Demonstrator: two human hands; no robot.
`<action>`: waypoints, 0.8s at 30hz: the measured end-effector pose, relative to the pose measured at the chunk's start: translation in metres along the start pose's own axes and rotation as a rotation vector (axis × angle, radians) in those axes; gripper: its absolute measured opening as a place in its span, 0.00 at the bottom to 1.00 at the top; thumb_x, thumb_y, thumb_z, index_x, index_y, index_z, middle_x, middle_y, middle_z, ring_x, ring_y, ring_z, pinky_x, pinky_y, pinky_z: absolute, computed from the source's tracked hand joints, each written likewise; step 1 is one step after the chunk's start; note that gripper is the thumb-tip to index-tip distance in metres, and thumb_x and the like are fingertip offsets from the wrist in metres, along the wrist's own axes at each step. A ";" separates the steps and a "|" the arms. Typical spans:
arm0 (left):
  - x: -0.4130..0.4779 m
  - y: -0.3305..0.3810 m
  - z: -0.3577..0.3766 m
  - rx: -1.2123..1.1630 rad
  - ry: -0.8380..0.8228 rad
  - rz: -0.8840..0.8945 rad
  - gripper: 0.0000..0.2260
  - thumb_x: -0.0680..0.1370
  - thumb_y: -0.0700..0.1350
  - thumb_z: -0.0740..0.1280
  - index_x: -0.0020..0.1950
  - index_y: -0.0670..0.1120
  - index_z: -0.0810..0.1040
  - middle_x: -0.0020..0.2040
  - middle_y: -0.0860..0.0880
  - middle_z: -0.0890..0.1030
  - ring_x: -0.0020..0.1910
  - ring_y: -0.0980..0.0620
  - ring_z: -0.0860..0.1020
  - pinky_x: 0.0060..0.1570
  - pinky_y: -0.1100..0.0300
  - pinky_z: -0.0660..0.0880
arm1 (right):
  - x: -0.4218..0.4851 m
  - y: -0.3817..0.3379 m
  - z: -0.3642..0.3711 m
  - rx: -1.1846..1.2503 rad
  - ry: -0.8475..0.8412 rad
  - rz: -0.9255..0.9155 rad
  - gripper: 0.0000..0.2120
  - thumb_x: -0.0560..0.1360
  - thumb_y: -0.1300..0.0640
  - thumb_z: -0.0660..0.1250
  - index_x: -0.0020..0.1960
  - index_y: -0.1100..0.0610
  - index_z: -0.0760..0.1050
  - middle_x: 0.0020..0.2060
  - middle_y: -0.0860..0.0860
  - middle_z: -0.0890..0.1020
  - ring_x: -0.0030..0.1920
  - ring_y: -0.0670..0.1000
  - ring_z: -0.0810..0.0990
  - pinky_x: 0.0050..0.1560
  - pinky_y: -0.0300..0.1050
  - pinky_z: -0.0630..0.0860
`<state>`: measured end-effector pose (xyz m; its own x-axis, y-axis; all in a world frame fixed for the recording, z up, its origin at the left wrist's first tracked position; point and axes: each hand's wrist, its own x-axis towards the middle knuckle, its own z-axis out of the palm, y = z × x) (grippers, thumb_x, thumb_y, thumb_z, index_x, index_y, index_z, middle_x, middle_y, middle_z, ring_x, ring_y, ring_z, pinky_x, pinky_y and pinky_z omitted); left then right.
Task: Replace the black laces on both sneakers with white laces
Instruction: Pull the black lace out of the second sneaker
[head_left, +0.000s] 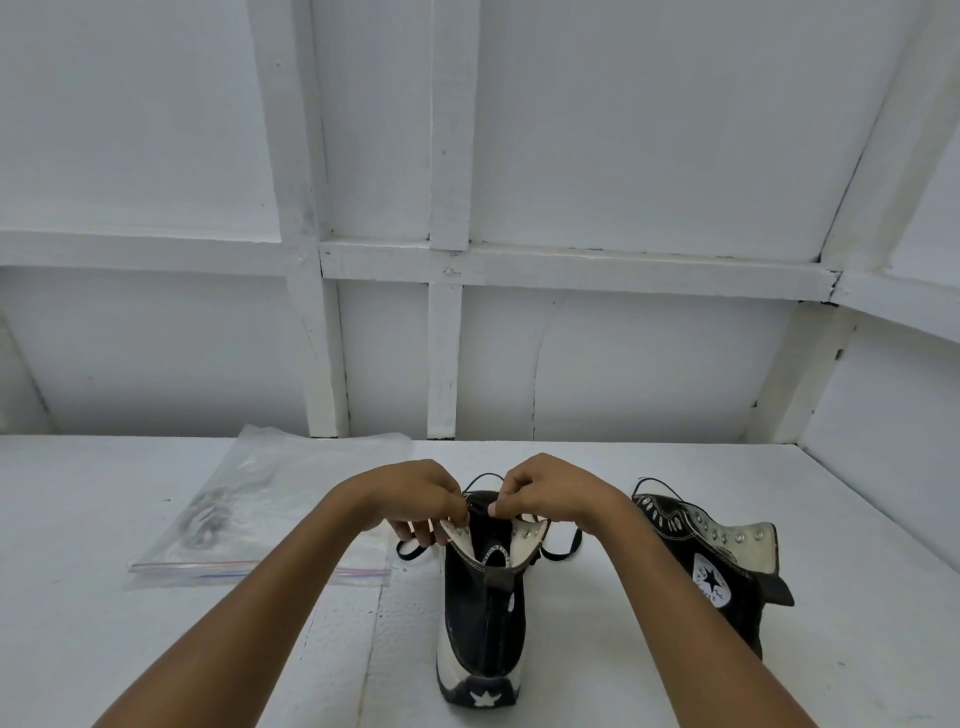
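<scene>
- Plastic zip bag (291, 483) lies flat at the left on the white table (649, 675), its red and blue seal strip towards us; a coiled bundle (205, 519) shows through the film, too blurred for us to name
- Our left hand (415, 499) reaches in from the lower left; its fingers are curled, thumb and forefinger pressed together at the top of the left eyelet flap of the near sneaker (483, 623), the other fingers tucked behind that flap
- That near sneaker stands upright in the middle of the table, just right of the bag; its heel with the white star faces us and its toe points away; the collar is spread wide, so we look down into it
- Black lace (409, 552) loops out on the table just left of the collar, below our left fingers; another stretch of it trails out on the right side; a thin arc of it rises beyond the collar between our two hands
- Our right hand (545, 493) comes in from the lower right; its fingers are bunched, thumb and forefinger pinching the black lace at the top of the tongue; the fingertips of the two hands almost meet there
- Second sneaker (717, 561) lies tipped on its side at the right, apart from the near one; its round star patch faces up, its pale lining is folded open, its toe points away
- Behind the table rises a white panelled wall (623, 156)
</scene>
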<state>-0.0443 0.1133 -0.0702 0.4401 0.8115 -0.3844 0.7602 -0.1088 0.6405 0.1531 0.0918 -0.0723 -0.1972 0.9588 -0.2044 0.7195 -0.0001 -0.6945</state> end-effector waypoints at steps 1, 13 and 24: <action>0.000 0.000 0.000 0.001 0.002 -0.003 0.06 0.77 0.46 0.66 0.40 0.49 0.79 0.41 0.50 0.83 0.35 0.53 0.80 0.37 0.62 0.73 | 0.001 0.003 -0.001 0.027 0.023 0.011 0.09 0.71 0.54 0.75 0.39 0.57 0.78 0.33 0.48 0.76 0.34 0.46 0.71 0.34 0.38 0.65; 0.002 0.002 0.001 -0.023 0.018 -0.067 0.06 0.76 0.47 0.67 0.40 0.48 0.78 0.37 0.52 0.81 0.35 0.53 0.80 0.34 0.63 0.73 | 0.007 0.016 0.002 0.388 -0.090 -0.145 0.09 0.75 0.62 0.70 0.38 0.57 0.72 0.28 0.49 0.76 0.33 0.47 0.74 0.39 0.41 0.71; -0.009 0.006 0.009 -0.045 0.081 -0.141 0.07 0.77 0.46 0.64 0.43 0.45 0.78 0.38 0.50 0.81 0.32 0.54 0.79 0.34 0.62 0.72 | 0.017 -0.010 0.006 -0.209 -0.152 -0.177 0.02 0.70 0.58 0.74 0.40 0.54 0.81 0.35 0.43 0.80 0.36 0.43 0.74 0.36 0.37 0.70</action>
<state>-0.0391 0.0997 -0.0688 0.2889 0.8609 -0.4187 0.7887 0.0338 0.6138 0.1386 0.1067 -0.0727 -0.4175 0.8853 -0.2047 0.7835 0.2366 -0.5747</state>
